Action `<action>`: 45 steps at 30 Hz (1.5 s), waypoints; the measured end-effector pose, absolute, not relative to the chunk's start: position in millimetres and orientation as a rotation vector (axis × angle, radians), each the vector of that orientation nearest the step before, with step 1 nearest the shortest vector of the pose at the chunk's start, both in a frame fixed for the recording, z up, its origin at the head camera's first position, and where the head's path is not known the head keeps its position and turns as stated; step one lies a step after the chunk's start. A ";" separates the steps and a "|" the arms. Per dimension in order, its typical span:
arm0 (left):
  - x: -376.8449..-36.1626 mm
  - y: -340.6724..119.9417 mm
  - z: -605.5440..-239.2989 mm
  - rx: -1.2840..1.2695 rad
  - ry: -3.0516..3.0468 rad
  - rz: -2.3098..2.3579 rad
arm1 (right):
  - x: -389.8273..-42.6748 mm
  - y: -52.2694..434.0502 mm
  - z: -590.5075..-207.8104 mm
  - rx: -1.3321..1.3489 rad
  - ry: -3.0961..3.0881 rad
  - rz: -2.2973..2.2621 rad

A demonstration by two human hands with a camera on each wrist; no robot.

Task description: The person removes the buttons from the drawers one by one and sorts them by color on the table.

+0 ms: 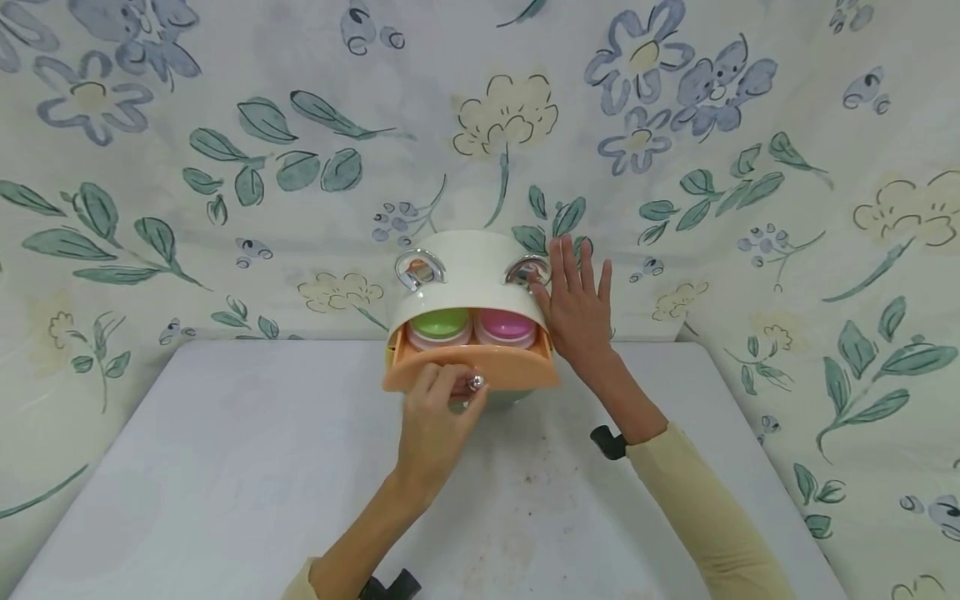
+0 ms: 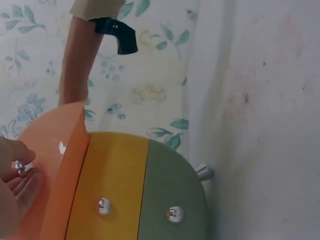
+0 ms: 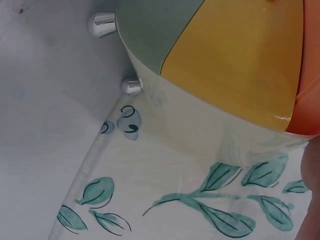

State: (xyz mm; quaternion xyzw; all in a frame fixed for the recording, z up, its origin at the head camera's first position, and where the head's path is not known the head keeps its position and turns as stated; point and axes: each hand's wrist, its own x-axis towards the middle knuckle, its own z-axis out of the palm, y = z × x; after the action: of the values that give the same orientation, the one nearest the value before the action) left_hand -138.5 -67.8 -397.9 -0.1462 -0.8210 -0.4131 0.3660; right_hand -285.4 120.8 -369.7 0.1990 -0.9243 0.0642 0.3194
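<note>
Two hands work at a rounded white cabinet (image 1: pixel 480 260), which I take as my landmark; it stands at the far edge of the pale table (image 1: pixel 247 467). From my remote seat, I see the orange drawer (image 1: pixel 517 367) standing out from the cabinet's near face, at its top. The left hand (image 1: pixel 435 421), in front of the cabinet, pinches the drawer's silver knob (image 1: pixel 476 382) between thumb and fingers. The right hand (image 1: pixel 576 321) lies along the cabinet's right side, fingers straight and slightly spread; I cannot tell how firmly it presses.

Inside the orange drawer I make out a green-topped tub (image 1: pixel 439 323) and, just beside it to the right, a pink-topped tub (image 1: pixel 507 325). On the cabinet's top are a left chrome loop (image 1: pixel 420 269) and a right chrome loop (image 1: pixel 527 271), the latter by the right thumb.

My left wrist view shows a yellow drawer (image 2: pixel 112 165) beneath the orange one and a green drawer (image 2: pixel 172 185) below that, both flush with the cabinet's front. My right wrist view gives me a silver foot (image 3: pixel 103 24) at the cabinet's base. Behind the cabinet hangs a flower-patterned cloth (image 1: pixel 427 100).
</note>
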 end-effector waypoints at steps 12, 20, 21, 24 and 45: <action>-123.4 -64.9 -401.0 -0.410 -2.090 -1.030 | -284.9 123.2 -370.3 0.515 -2.409 0.150; -112.6 -61.0 -404.0 -0.402 -2.094 -1.013 | -282.4 124.1 -368.8 0.531 -2.433 0.173; -111.4 -60.4 -404.4 -0.403 -2.088 -1.013 | -282.4 124.2 -368.6 0.529 -2.445 0.173; -108.5 -59.2 -405.1 -0.402 -2.074 -1.018 | -282.5 124.6 -368.1 0.528 -2.469 0.188; -100.8 -61.1 -410.4 -0.400 -2.072 -1.016 | -284.8 122.9 -368.7 0.570 -2.476 0.210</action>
State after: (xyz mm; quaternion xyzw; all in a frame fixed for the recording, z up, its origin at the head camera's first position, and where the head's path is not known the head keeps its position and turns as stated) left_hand -100.8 -61.1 -410.4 -0.1572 -0.8149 -0.3995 0.3894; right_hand -284.8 122.9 -368.7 0.2138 -0.9290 0.0787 0.2917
